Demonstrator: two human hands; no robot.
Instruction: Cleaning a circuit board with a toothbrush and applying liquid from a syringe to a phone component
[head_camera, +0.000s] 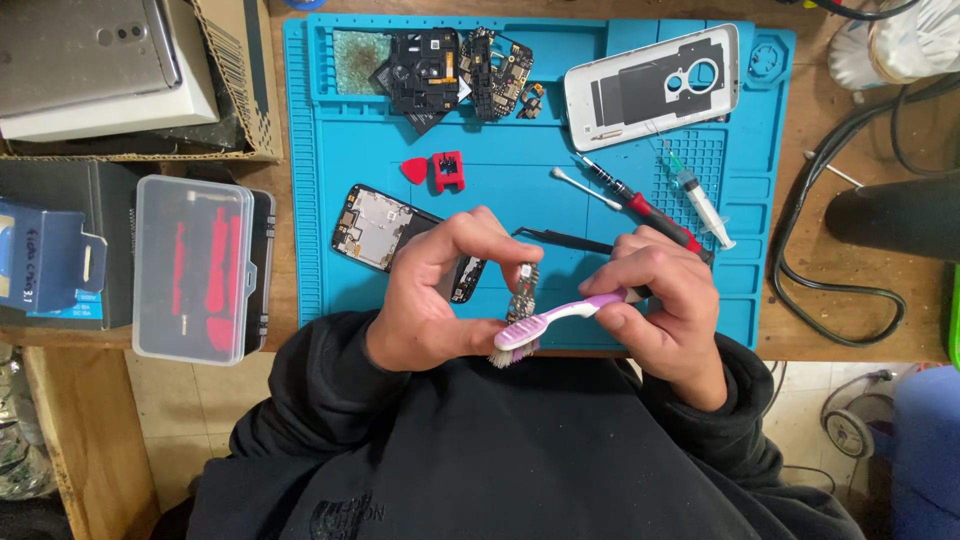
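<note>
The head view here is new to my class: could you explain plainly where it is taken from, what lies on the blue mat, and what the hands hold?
The camera sits on the person's head, looking down. The left hand pinches a small circuit board; the right hand holds a purple toothbrush against it. On the blue mat lie a phone frame, a white back cover, dark boards, tweezers, a red-handled screwdriver, a cotton swab and a syringe.

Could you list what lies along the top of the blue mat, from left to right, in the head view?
Greenish panel → black phone frame → circuit board → white back cover.
</note>
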